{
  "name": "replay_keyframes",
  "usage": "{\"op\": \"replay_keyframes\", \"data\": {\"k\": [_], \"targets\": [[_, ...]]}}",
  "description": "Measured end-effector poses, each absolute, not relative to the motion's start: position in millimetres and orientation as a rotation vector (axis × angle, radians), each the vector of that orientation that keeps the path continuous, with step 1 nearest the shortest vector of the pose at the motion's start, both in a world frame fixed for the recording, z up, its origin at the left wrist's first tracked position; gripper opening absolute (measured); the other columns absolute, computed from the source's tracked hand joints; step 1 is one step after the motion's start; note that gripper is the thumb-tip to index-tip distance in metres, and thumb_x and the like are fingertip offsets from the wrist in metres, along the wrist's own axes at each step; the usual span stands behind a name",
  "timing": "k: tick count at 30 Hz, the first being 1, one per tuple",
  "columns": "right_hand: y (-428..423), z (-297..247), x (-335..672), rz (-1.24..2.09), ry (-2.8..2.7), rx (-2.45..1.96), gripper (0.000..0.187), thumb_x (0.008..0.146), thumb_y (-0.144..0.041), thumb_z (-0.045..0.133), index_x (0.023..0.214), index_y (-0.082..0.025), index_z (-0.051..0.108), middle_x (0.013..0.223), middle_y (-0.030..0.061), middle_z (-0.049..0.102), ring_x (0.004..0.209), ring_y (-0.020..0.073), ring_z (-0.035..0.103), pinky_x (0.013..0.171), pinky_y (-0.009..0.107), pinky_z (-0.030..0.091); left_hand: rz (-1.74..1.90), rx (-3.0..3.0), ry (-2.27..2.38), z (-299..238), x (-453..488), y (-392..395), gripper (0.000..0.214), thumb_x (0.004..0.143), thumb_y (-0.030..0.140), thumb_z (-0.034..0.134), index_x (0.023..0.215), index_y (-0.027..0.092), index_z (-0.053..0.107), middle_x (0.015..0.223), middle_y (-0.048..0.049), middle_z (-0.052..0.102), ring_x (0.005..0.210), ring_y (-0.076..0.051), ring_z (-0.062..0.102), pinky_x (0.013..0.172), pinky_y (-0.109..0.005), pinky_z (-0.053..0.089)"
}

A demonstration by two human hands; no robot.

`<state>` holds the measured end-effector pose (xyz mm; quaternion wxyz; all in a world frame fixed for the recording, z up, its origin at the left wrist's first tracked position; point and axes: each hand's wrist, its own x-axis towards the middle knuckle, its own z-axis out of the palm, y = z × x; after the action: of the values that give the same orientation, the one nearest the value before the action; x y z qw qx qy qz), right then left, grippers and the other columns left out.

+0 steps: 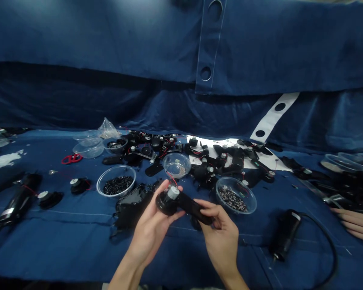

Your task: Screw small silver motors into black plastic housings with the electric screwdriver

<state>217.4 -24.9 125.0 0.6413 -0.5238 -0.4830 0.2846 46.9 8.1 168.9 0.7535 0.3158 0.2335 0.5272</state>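
My left hand (pixel 153 225) and my right hand (pixel 220 231) together hold a black plastic part (pixel 184 204) with a small silver motor and a red wire on its round end. The left hand's fingers wrap the round end; the right hand's fingers pinch the long end. They hover over the blue cloth (pixel 63 241), just in front of a flat black housing piece (pixel 130 207) and between two clear bowls.
Clear bowls hold black screws (pixel 116 185), dark small parts (pixel 236 197) and silvery bits (pixel 177 165). Many black parts with motors lie behind (pixel 199 157). Electric screwdrivers lie at the left (pixel 16 199) and right (pixel 284 233). Another person's hand (pixel 358 225) rests at the right edge.
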Motion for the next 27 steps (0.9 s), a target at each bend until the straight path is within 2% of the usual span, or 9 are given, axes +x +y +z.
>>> {"op": "replay_keyframes", "data": {"k": [4,7,11,14,19,22,24,26,27], "targets": [[-26,120,219,0.577,-1.129,-1.272,0.014,0.085,-0.026,0.077,0.081,-0.022,0.064,0.108,0.0071,0.077,0.1,0.0233,0.073,0.087,0.034,0.055,1.134,0.727,0.489,171,42,5,0.061,0.093,0.021,0.056,0.153,0.027,0.045,0.15,-0.0115,0.058,0.14,-0.034,0.048,0.1,-0.048,0.053],[-29,124,216,0.52,-1.161,-1.297,0.009,0.085,-0.027,0.077,0.085,-0.024,0.069,0.105,0.0056,0.078,0.097,0.0234,0.074,0.088,0.034,0.056,1.14,0.776,0.469,173,40,2,0.064,0.091,0.029,0.058,0.153,0.025,0.045,0.15,-0.0128,0.057,0.133,-0.037,0.052,0.094,-0.05,0.057],[-38,133,211,0.411,-1.184,-1.316,0.008,0.085,-0.026,0.077,0.093,-0.026,0.076,0.101,0.0041,0.079,0.095,0.0245,0.075,0.092,0.036,0.056,1.181,0.892,0.689,174,40,2,0.054,0.094,0.035,0.066,0.146,0.027,0.055,0.146,-0.0109,0.06,0.127,-0.033,0.056,0.089,-0.04,0.06],[-42,139,210,0.313,-1.224,-1.323,0.012,0.087,-0.025,0.075,0.099,-0.028,0.079,0.099,0.0029,0.08,0.09,0.0237,0.076,0.087,0.034,0.06,1.183,0.891,0.729,173,40,4,0.049,0.094,0.039,0.067,0.14,0.023,0.062,0.137,-0.0116,0.067,0.113,-0.026,0.064,0.088,-0.035,0.059],[-41,141,209,0.044,-1.353,-1.254,0.02,0.088,-0.015,0.074,0.104,-0.026,0.076,0.098,0.0007,0.08,0.087,0.0192,0.077,0.086,0.03,0.062,1.215,0.83,0.689,171,44,5,0.05,0.093,0.038,0.069,0.14,0.023,0.061,0.133,-0.0116,0.069,0.099,-0.022,0.069,0.085,-0.033,0.059],[-46,140,205,-0.032,-1.519,-1.178,0.034,0.089,-0.003,0.066,0.117,-0.022,0.072,0.11,0.0052,0.077,0.1,0.0189,0.073,0.093,0.032,0.059,1.219,0.648,0.606,173,45,4,0.046,0.095,0.036,0.066,0.138,0.019,0.063,0.13,-0.0128,0.07,0.105,-0.023,0.068,0.087,-0.033,0.058],[-53,137,208,-0.08,-1.767,-1.064,0.045,0.089,-0.001,0.062,0.13,-0.018,0.066,0.127,0.0124,0.07,0.118,0.0252,0.065,0.098,0.039,0.057,1.178,0.404,0.538,173,42,4,0.042,0.099,0.039,0.057,0.13,0.014,0.067,0.128,-0.0152,0.071,0.112,-0.025,0.066,0.091,-0.034,0.057],[-63,130,224,-0.131,-1.919,-1.008,0.048,0.089,-0.006,0.062,0.136,-0.017,0.062,0.134,0.0149,0.065,0.127,0.0304,0.058,0.1,0.045,0.055,1.118,0.201,0.487,169,35,6,0.042,0.101,0.038,0.049,0.125,0.011,0.07,0.12,-0.0163,0.073,0.105,-0.025,0.068,0.089,-0.036,0.058],[-69,126,239,-0.16,-1.889,-1.062,0.044,0.089,-0.011,0.063,0.133,-0.019,0.064,0.132,0.0139,0.066,0.126,0.0309,0.059,0.099,0.046,0.054,1.089,0.14,0.456,165,31,7,0.041,0.101,0.037,0.047,0.125,0.012,0.07,0.113,-0.0152,0.073,0.099,-0.024,0.069,0.086,-0.037,0.058]]}}
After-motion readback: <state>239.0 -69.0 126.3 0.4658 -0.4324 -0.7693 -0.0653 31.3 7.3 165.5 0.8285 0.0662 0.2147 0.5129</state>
